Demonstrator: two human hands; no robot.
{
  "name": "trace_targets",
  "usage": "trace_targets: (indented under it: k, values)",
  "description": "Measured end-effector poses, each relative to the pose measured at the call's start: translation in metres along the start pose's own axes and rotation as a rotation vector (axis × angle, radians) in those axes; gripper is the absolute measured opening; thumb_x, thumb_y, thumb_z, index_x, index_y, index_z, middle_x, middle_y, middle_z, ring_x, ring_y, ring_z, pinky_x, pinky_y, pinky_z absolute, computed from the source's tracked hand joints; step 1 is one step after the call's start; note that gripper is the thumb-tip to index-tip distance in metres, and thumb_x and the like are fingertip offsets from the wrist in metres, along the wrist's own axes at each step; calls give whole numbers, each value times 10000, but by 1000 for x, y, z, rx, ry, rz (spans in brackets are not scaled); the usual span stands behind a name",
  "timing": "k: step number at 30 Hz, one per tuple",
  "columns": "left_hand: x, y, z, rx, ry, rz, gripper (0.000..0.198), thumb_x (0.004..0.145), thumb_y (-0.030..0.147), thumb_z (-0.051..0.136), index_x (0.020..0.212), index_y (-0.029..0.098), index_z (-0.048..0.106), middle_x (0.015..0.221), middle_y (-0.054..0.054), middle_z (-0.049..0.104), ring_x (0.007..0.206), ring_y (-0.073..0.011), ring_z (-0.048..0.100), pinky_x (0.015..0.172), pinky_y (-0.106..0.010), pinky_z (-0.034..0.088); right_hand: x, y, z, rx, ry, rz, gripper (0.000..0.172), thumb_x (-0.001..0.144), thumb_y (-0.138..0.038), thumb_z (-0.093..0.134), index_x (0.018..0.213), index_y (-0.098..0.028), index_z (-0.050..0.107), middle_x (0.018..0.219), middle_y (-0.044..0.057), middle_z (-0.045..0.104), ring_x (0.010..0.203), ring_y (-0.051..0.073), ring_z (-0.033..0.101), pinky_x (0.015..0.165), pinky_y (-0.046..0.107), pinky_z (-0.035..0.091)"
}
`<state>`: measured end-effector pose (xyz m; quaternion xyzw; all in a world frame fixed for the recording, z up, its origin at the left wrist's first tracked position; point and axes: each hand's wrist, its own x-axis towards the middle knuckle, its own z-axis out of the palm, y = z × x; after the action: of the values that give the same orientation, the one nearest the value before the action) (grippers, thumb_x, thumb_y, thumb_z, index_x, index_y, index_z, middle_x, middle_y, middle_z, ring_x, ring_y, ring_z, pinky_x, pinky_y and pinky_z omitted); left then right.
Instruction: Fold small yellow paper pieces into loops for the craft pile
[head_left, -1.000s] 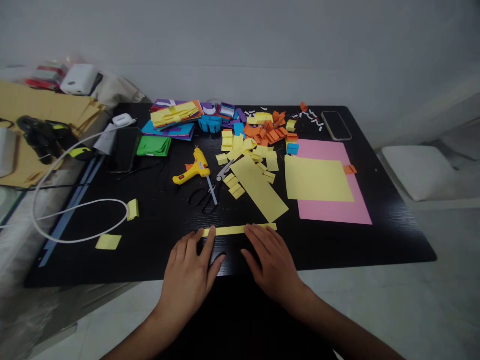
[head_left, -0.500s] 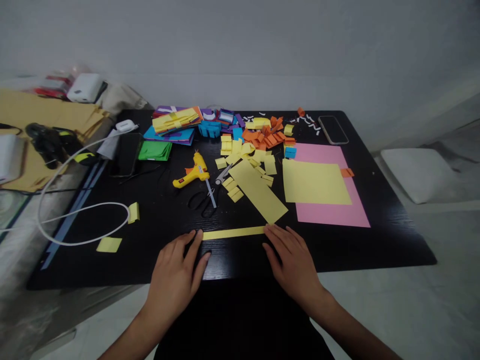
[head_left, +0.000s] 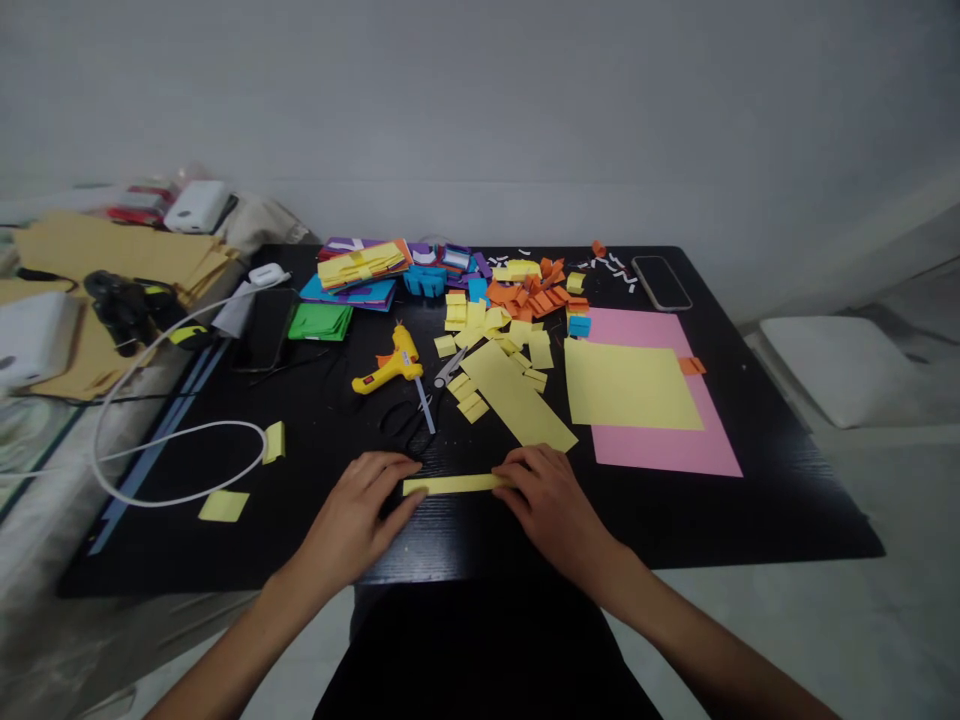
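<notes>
The left hand (head_left: 351, 515) was at the left end of the yellow strip (head_left: 457, 484), palm down, its fingers bent and reaching to the strip's far edge while the thumb lay at the near edge, a gap between them. The right hand (head_left: 556, 515) arched over the strip's right end, fingers curled together and thumb tucked beneath them; whether it pinched or merely touched there could not be made out. The bare left forearm (head_left: 246, 645) and right forearm (head_left: 697, 645) slanted inward toward the strip from its near side, both wrists nearly straight.
</notes>
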<state>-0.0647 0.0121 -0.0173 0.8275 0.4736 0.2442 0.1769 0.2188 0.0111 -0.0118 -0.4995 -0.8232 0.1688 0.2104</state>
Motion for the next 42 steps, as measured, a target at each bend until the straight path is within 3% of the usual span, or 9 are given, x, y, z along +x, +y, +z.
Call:
trace_targets:
  k: [4,11,16,18,23,28,32,37,42]
  values:
    - [22,3,-15,-149,118,-16,130,993,239,641,1084,199,725,1051,-61,735,1015,-202,686,909,-333,539,2,-1,0,-45,-17,-45,105,950,-98,683,1019,-167,722,991,79,697,934,249,652,837,402,529]
    - [88,4,-49,-435,402,-178,168,982,308,648,920,191,752,965,-37,760,942,-176,698,908,-291,527,4,-6,-6,-70,-110,-74,162,966,-38,591,886,-153,674,895,84,692,858,249,628,782,395,506]
    - [129,-1,-43,-939,381,-248,427,981,539,588,969,157,778,952,-77,764,876,-184,703,849,-309,563,37,-2,-41,640,-140,183,57,951,-232,688,932,-198,646,878,29,686,827,195,642,751,331,515]
    - [138,3,-32,-1157,240,-253,578,925,667,580,1032,132,773,949,-112,763,851,-215,711,767,-334,585,56,6,-49,966,-163,240,153,923,-322,724,932,-203,628,903,24,690,819,181,651,752,319,534]
    - [138,28,0,-1098,0,-259,403,840,473,775,1068,142,742,896,-57,735,723,-161,669,650,-275,569,90,31,-32,1315,-224,238,289,859,-400,813,938,-192,629,926,25,718,822,157,671,753,285,536]
    - [129,31,13,-1167,-53,-350,346,788,404,844,881,160,619,680,32,637,559,-97,589,536,-210,523,91,40,-15,1372,-329,190,318,835,-391,844,929,-178,627,844,9,727,803,151,686,721,263,528]
    - [125,25,17,-1181,-139,-367,386,775,413,859,887,168,583,713,14,667,526,-105,611,492,-222,538,85,41,-11,1301,-246,224,337,817,-440,845,869,-176,642,791,-12,689,724,130,644,680,255,509]
    - [120,26,20,-1118,-150,-351,354,808,394,832,978,156,632,797,-22,713,543,-114,637,513,-242,568,82,41,-3,1248,-198,275,352,778,-440,863,868,-178,644,779,-21,681,709,126,638,683,260,488]
    - [116,29,21,-993,-75,-344,326,876,454,761,950,149,674,629,18,666,478,-128,637,497,-243,553,78,36,2,1230,-177,309,331,762,-399,861,832,-183,619,728,-44,645,659,112,608,647,256,470]
